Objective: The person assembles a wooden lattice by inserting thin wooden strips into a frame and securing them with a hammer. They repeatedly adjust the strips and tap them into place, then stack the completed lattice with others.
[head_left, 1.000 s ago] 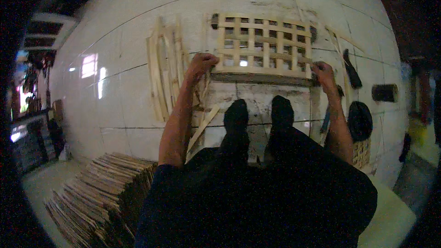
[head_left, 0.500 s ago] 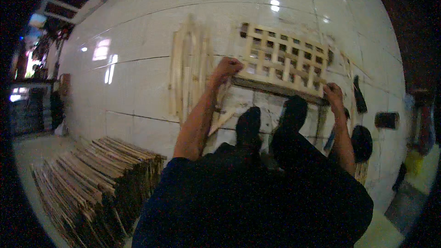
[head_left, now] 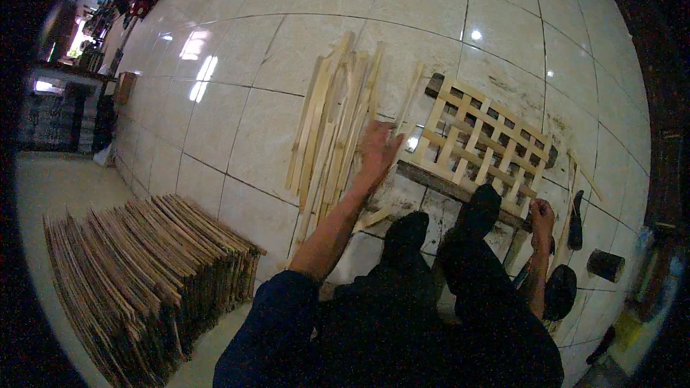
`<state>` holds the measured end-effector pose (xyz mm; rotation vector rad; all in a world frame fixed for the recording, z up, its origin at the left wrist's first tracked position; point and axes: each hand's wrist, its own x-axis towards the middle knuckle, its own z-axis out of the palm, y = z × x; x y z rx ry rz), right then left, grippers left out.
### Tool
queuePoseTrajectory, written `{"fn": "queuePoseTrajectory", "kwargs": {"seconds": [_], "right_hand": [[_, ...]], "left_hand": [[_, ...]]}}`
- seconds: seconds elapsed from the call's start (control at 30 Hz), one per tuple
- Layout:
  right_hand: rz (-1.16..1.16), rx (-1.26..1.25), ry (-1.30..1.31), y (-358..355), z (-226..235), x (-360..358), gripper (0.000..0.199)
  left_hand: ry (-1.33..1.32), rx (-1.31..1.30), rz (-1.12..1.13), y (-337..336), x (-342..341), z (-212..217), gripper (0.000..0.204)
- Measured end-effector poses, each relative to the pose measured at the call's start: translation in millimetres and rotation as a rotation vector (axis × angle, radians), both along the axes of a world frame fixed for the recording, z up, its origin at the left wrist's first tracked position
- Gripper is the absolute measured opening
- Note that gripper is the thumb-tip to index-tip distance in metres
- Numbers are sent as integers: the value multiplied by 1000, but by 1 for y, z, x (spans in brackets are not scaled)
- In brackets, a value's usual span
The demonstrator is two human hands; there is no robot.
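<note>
A lattice of pale wooden slats (head_left: 483,145) lies on the white tiled floor (head_left: 237,115) in front of my feet. My left hand (head_left: 376,149) reaches out with its fingers spread, over the right edge of a loose bundle of long wooden slats (head_left: 332,123) and just left of the lattice; it holds nothing. My right hand (head_left: 540,217) is closed on the lattice's near right corner. My two dark shoes (head_left: 440,224) rest by the dark bar under the lattice's near edge.
A large stack of finished slat panels (head_left: 136,273) stands at the lower left. A dark tool (head_left: 576,221), a dark cylinder (head_left: 605,264) and a round black object (head_left: 560,292) lie to the right. Shelving and furniture stand at the far left.
My left hand has let go of the lattice's near left corner and moved left toward the loose slats, fingers spreading. My view has swung left. The right hand stays on the lattice.
</note>
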<state>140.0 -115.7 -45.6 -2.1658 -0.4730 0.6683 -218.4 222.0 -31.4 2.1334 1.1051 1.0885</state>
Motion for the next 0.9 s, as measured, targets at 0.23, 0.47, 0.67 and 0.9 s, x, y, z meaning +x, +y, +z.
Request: {"fn": "queuePoseTrajectory", "kwargs": {"seconds": [0.23, 0.47, 0.67, 0.9], "right_hand": [[-54, 65, 159, 16, 44, -30, 24], [-66, 113, 152, 27, 63, -41, 26], [-61, -17, 85, 19, 48, -30, 25], [-87, 108, 238, 14, 43, -31, 22]], "left_hand": [[425, 54, 76, 11, -42, 0, 36], [643, -162, -70, -5, -14, -7, 36], [301, -417, -57, 6, -20, 3, 26], [111, -408, 86, 16, -40, 6, 25]]}}
